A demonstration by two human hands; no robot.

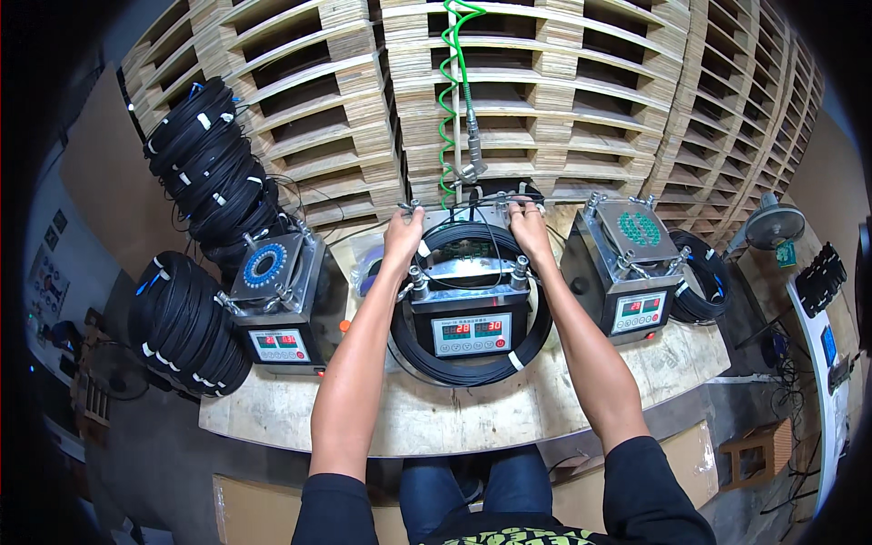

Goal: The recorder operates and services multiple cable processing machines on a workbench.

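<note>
black cable coil [472,368] lies looped around the middle metal machine [470,304] on the worktop [509,413], its ring reaching from the machine's back edge round to the front below the red digit display [470,333]. stacked wooden pallets [545,91] fill the background. bundles of black cable coils [186,327] hang off the worktop's left end, with more piled behind [213,168]. a left machine [277,300] with a blue ringed top plate and a right machine [627,272] with a green dotted top plate flank the middle one. a green spiral hose [450,100] hangs down to a metal fitting above the middle machine. left hand [404,232] rests at the machine's far left corner, fingers curled over the edge by the cable; right hand [527,222] does the same at the far right corner. whether either pinches the cable i cannot tell.
</note>
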